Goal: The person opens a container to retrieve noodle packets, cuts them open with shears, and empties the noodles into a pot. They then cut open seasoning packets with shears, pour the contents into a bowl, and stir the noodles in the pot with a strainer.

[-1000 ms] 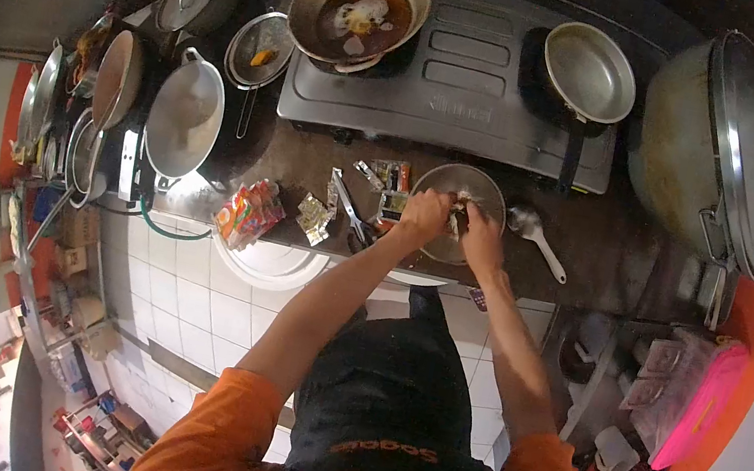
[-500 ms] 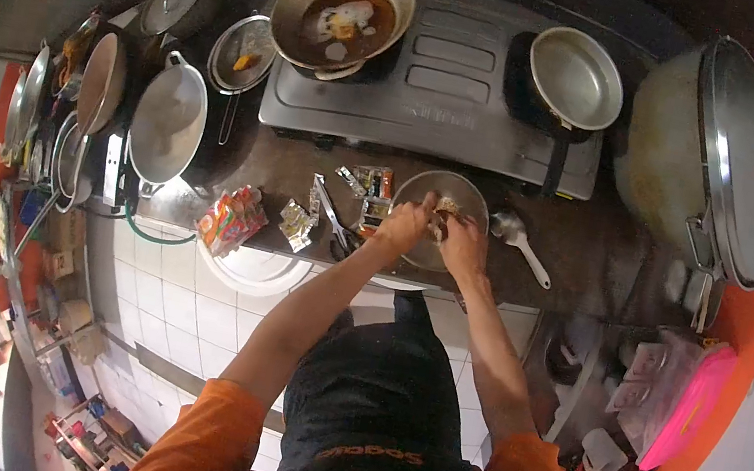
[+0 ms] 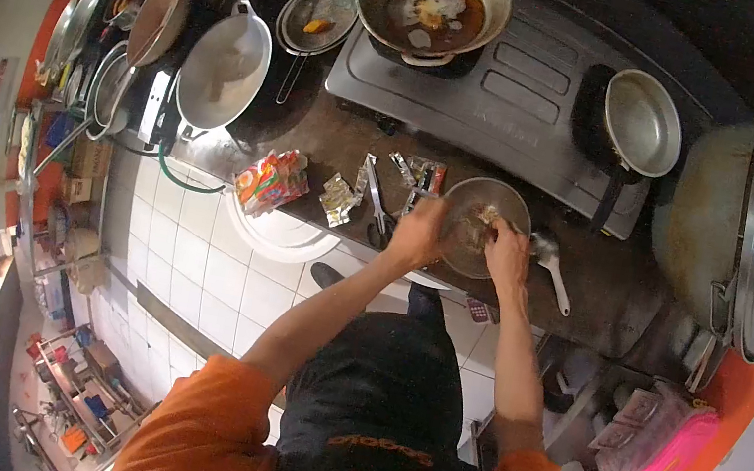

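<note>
A clear round bowl (image 3: 510, 198) stands near the counter's front edge, with pale, crumbly food (image 3: 470, 232) inside it. My right hand (image 3: 506, 254) reaches over its right rim, fingers drawn together at a small clump of the food. At the left rim is my left hand (image 3: 417, 235), its fingers smeared by motion and outside the bowl's middle. Left of this hand lie scissors (image 3: 374, 185), opened silver sachets (image 3: 339, 200) and a red-orange packet (image 3: 271, 183). A spoon with a white handle (image 3: 555, 279) rests right of the bowl.
Behind the bowl, a gas stove (image 3: 422, 92) carries a pan of brown liquid (image 3: 470, 25) and a small metal pan (image 3: 641, 121). A large lidded pot (image 3: 712, 224) stands right. A strainer (image 3: 336, 8) and wok (image 3: 224, 72) sit left.
My left hand has moved out of the bowl's middle to its left rim, apart from my right hand. The right hand stays at the food. The whole view has turned and shifted.
</note>
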`<state>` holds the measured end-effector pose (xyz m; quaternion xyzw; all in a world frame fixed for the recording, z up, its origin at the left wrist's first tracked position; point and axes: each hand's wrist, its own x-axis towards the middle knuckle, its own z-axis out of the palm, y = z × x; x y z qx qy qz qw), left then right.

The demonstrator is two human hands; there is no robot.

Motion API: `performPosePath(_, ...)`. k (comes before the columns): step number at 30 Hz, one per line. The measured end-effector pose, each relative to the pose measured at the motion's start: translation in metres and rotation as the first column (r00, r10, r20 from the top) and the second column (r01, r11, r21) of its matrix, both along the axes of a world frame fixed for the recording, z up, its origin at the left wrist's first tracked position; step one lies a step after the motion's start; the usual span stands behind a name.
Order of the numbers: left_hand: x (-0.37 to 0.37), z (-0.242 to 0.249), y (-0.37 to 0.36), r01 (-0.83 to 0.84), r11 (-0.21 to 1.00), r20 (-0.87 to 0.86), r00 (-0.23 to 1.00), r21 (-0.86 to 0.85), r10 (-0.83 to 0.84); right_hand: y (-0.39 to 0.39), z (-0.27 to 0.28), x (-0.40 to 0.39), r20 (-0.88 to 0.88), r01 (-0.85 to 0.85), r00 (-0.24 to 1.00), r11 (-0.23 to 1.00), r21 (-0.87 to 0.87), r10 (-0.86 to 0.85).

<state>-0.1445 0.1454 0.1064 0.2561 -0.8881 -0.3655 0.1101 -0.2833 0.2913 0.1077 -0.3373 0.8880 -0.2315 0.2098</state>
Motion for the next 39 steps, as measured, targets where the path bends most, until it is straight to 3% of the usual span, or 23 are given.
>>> performPosePath(2,0.037,0.003,-0.011,-0.205,0.979,0.028,0.978,-0.006,0.205,-0.001,-0.008,0.004,0.037,-0.003,0.999,1.0,0.029,0.002)
performPosePath(4,0.079,-0.021,-0.032,-0.361,0.919,-0.043,0.933,-0.16,0.359,-0.003,-0.021,0.007,0.021,-0.013,1.0,1.0,-0.019,0.014)
performPosePath(6,0.106,-0.009,-0.049,-0.53,0.841,0.033,0.847,0.104,0.53,0.003,-0.036,0.011,-0.039,-0.031,0.999,0.99,-0.14,0.026)
performPosePath(7,0.127,-0.021,-0.058,-0.494,0.855,0.095,0.854,-0.155,0.511,0.002,-0.036,0.011,-0.01,-0.03,1.0,0.988,-0.152,0.029)
performPosePath(9,0.156,-0.045,-0.074,-0.484,0.858,0.044,0.866,-0.173,0.498,-0.001,-0.038,0.011,0.048,-0.027,0.998,0.985,-0.172,0.036)
performPosePath(12,0.179,-0.055,-0.085,-0.525,0.836,-0.034,0.849,-0.16,0.527,-0.008,-0.021,0.013,0.153,0.032,0.988,0.999,0.036,-0.037)
performPosePath(15,0.193,-0.045,-0.079,-0.55,0.826,-0.064,0.835,-0.121,0.547,-0.01,-0.022,0.016,0.096,0.066,0.993,0.997,0.028,-0.068)
performPosePath(18,0.234,-0.043,-0.058,-0.552,0.834,0.118,0.827,-0.021,0.55,-0.004,-0.025,0.015,-0.01,-0.003,1.0,0.957,-0.291,0.0)
performPosePath(21,0.288,-0.03,-0.032,-0.521,0.853,0.175,0.844,0.042,0.507,-0.003,-0.016,0.006,-0.037,-0.071,0.997,0.997,0.042,0.072)
performPosePath(24,0.342,-0.008,-0.001,-0.651,0.756,0.329,0.73,0.066,0.599,-0.006,-0.015,0.008,-0.089,0.042,0.995,0.999,0.018,-0.041)
performPosePath(27,0.413,0.0,0.032,-0.733,0.68,0.447,0.618,0.029,0.647,0.002,-0.037,0.006,-0.093,0.053,0.993,0.989,-0.141,-0.067)
performPosePath(29,0.469,-0.006,0.056,-0.719,0.694,0.45,0.607,-0.039,0.655,0.006,-0.045,0.001,-0.125,0.067,0.99,0.997,0.042,-0.061)
performPosePath(30,0.492,-0.007,0.069,-0.769,0.639,0.48,0.552,-0.023,0.682,0.006,-0.047,0.002,-0.139,0.074,0.989,0.988,0.134,-0.055)
performPosePath(33,0.562,-0.025,0.112,-0.931,0.357,0.565,0.333,0.072,0.755,-0.004,-0.05,0.011,-0.259,0.1,0.959,0.992,-0.071,-0.115)
performPosePath(34,0.576,-0.029,0.121,-0.966,0.235,0.597,0.25,0.106,0.763,-0.01,-0.046,0.015,-0.204,0.144,0.967,0.987,-0.071,-0.156)
performPosePath(36,0.575,-0.012,0.134,-0.975,0.19,0.596,0.222,0.117,0.772,-0.037,-0.023,0.028,-0.089,0.232,0.967,0.971,-0.064,-0.237)
performPosePath(38,0.57,0.005,0.147,-0.979,0.093,0.587,0.182,0.179,0.789,-0.072,-0.018,0.044,0.226,0.191,0.964,0.958,-0.214,-0.142)
performPosePath(39,0.586,-0.01,0.158,-0.952,0.104,0.531,0.249,0.288,0.81,-0.093,-0.044,0.059,0.411,0.206,0.909,0.926,-0.316,-0.062)
